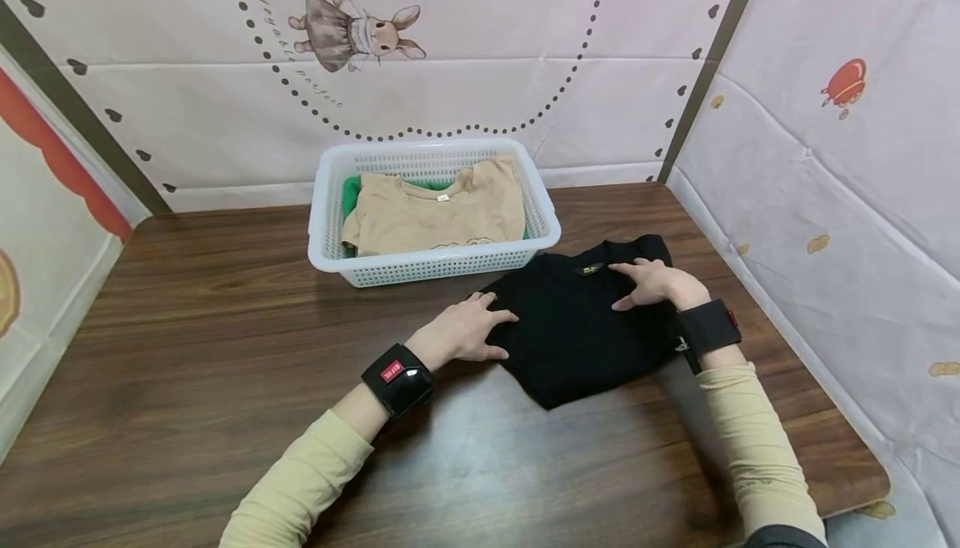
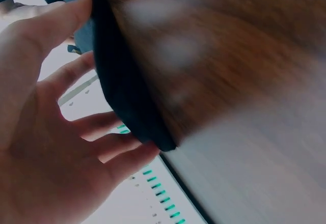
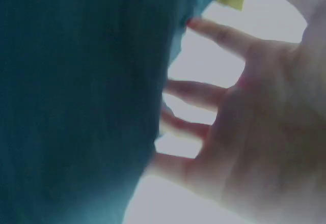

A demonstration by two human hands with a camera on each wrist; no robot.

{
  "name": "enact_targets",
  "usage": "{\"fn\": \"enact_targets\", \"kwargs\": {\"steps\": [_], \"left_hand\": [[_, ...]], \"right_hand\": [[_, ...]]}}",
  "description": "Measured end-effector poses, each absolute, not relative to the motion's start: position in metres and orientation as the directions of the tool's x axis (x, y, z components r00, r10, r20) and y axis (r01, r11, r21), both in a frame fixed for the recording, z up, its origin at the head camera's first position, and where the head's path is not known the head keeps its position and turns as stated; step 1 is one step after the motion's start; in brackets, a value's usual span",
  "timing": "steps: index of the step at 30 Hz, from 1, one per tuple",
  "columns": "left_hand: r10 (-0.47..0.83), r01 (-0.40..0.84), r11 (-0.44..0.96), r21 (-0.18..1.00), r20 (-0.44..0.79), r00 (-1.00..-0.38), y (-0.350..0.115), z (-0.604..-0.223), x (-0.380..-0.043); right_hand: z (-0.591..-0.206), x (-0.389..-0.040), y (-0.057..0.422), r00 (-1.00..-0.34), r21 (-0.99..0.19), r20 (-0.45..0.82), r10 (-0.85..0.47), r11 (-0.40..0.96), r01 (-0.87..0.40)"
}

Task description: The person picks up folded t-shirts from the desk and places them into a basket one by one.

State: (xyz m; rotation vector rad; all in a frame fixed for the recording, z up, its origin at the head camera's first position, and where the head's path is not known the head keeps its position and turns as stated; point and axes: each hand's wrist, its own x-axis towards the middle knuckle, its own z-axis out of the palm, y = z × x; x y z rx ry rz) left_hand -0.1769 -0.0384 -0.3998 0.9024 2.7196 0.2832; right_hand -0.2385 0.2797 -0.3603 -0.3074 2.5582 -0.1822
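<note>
A black shirt (image 1: 583, 327) lies folded on the table, its collar and small yellow-printed label toward the back. At its left edge, my left hand (image 1: 467, 329) touches the cloth with fingers spread; the left wrist view shows thumb and fingertips against the dark fabric (image 2: 119, 76). My right hand (image 1: 654, 284) rests its fingertips on the shirt's upper right part, just right of the label. In the right wrist view, the spread fingers (image 3: 196, 94) meet the cloth (image 3: 81, 96), which looks bluish there. Neither hand visibly curls round or pinches the fabric.
Behind the shirt stands a white plastic basket (image 1: 435, 264), close to its upper left side. Inside it lie a folded beige shirt (image 1: 442, 218) and green cloth (image 1: 351, 195). The wooden table (image 1: 187, 348) meets patterned sheets at the back and on both sides.
</note>
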Motion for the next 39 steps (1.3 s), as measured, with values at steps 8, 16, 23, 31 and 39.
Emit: {"fn": "enact_targets", "kwargs": {"steps": [8,16,23,31,39], "left_hand": [[0.548,0.468,0.827,0.311,-0.26,-0.795,-0.019,-0.398,-0.174],[0.501,0.452,0.865,0.219,-0.311,-0.808,-0.008,-0.399,-0.172],[0.511,0.458,0.859,0.23,-0.314,-0.8,-0.012,-0.398,-0.17],[0.506,0.445,0.861,0.247,-0.322,-0.8,-0.019,-0.399,-0.168],[0.511,0.449,0.858,0.251,-0.308,-0.803,-0.024,-0.398,-0.166]], "right_hand": [[-0.345,-0.24,0.3,-0.844,-0.202,-0.465,-0.267,0.96,-0.192],[-0.354,-0.239,0.299,-0.808,-0.157,-0.54,-0.236,0.971,-0.179],[-0.356,-0.238,0.295,-0.79,-0.128,-0.563,-0.242,0.97,-0.206],[-0.358,-0.23,0.288,-0.785,-0.1,-0.566,-0.253,0.966,-0.239],[-0.355,-0.227,0.287,-0.776,-0.097,-0.58,-0.247,0.967,-0.235]]}}
